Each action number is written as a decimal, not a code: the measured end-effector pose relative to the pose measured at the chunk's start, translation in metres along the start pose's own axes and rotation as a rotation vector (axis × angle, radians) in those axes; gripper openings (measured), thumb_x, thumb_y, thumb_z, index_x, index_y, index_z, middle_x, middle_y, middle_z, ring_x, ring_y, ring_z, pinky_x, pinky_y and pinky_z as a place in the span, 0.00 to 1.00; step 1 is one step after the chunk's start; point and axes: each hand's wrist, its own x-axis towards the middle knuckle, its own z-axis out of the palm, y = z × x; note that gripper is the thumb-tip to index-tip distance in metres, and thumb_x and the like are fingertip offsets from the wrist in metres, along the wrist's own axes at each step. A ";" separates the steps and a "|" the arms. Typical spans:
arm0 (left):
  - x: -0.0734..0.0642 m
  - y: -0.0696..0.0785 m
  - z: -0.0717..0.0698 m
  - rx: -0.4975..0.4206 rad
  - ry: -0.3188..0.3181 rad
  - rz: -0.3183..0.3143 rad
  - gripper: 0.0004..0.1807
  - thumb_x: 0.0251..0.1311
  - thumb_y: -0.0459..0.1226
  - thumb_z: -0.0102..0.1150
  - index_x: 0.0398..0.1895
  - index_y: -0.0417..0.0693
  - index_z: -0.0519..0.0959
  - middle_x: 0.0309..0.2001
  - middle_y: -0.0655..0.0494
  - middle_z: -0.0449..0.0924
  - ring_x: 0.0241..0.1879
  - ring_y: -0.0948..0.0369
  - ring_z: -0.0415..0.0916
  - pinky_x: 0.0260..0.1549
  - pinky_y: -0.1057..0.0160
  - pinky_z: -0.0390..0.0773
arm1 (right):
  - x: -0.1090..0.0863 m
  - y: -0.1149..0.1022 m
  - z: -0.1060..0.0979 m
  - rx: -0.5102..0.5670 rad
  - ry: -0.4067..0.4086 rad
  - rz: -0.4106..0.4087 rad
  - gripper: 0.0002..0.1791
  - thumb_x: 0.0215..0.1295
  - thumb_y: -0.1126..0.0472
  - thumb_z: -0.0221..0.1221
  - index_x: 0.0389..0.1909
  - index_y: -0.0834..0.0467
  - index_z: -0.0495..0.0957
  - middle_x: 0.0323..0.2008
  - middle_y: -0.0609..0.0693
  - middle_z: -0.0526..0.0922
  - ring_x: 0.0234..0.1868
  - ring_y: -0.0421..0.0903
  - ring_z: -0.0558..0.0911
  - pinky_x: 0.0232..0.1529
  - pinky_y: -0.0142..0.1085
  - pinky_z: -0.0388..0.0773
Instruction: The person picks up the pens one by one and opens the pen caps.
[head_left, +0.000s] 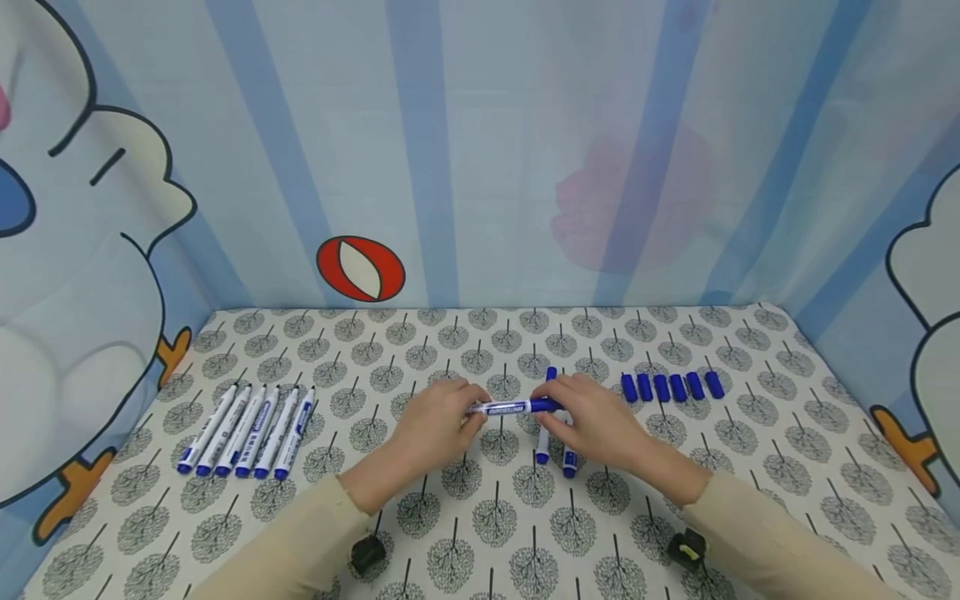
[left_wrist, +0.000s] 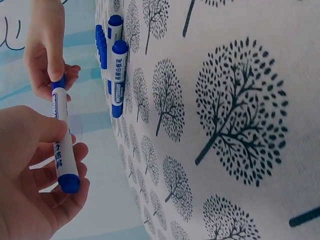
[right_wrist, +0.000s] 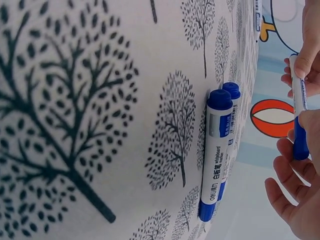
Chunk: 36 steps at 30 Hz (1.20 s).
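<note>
A whiteboard marker (head_left: 508,407) with a white body and blue cap is held level above the table between both hands. The left hand (head_left: 442,421) pinches its body near the blue end plug, thumb on top in the left wrist view. At the other end, the right hand (head_left: 596,417) grips the blue cap (right_wrist: 300,145) between thumb and fingers. The cap sits on the marker's body. Below the right hand, two more capped markers lie on the cloth, one marker (head_left: 543,446) beside another marker (right_wrist: 215,150); the hand partly covers them in the head view.
Several uncapped markers (head_left: 257,433) lie side by side at the left, dark tips pointing away. At the right, several loose blue caps (head_left: 661,388) form a neat row. A tree-patterned cloth (head_left: 495,533) covers the table; a printed curtain (head_left: 495,167) stands behind it.
</note>
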 end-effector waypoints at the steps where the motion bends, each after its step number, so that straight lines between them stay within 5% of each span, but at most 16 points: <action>1: 0.000 -0.001 0.000 0.005 0.000 -0.003 0.11 0.53 0.40 0.62 0.41 0.53 0.80 0.30 0.62 0.77 0.29 0.66 0.70 0.26 0.70 0.70 | 0.001 -0.001 0.000 0.001 -0.003 -0.001 0.12 0.55 0.53 0.63 0.41 0.50 0.78 0.32 0.40 0.79 0.33 0.38 0.75 0.30 0.29 0.72; 13: -0.002 -0.004 0.001 0.061 0.049 0.057 0.09 0.51 0.40 0.65 0.37 0.53 0.82 0.26 0.62 0.74 0.27 0.67 0.66 0.22 0.72 0.68 | 0.001 -0.002 0.000 -0.019 -0.017 -0.034 0.10 0.56 0.54 0.63 0.38 0.51 0.78 0.31 0.41 0.79 0.30 0.36 0.75 0.29 0.28 0.72; 18: -0.001 -0.006 0.003 0.063 0.036 0.064 0.10 0.50 0.41 0.65 0.37 0.54 0.82 0.26 0.63 0.72 0.26 0.67 0.65 0.21 0.73 0.66 | 0.000 0.000 0.001 -0.053 -0.012 -0.110 0.08 0.57 0.57 0.62 0.37 0.52 0.78 0.29 0.42 0.79 0.26 0.36 0.73 0.27 0.28 0.71; 24: -0.001 -0.008 0.007 0.066 0.019 0.096 0.09 0.50 0.42 0.65 0.36 0.57 0.82 0.25 0.65 0.67 0.26 0.67 0.62 0.19 0.73 0.64 | -0.003 0.003 -0.001 -0.021 -0.093 -0.114 0.08 0.61 0.58 0.58 0.39 0.53 0.78 0.31 0.42 0.79 0.29 0.37 0.74 0.31 0.30 0.73; 36: -0.009 -0.005 0.008 0.040 0.163 0.245 0.10 0.48 0.39 0.67 0.36 0.53 0.81 0.25 0.64 0.66 0.25 0.67 0.61 0.19 0.75 0.62 | -0.005 0.006 -0.013 0.125 -0.211 -0.076 0.10 0.64 0.58 0.55 0.45 0.54 0.78 0.33 0.41 0.78 0.31 0.35 0.72 0.34 0.31 0.72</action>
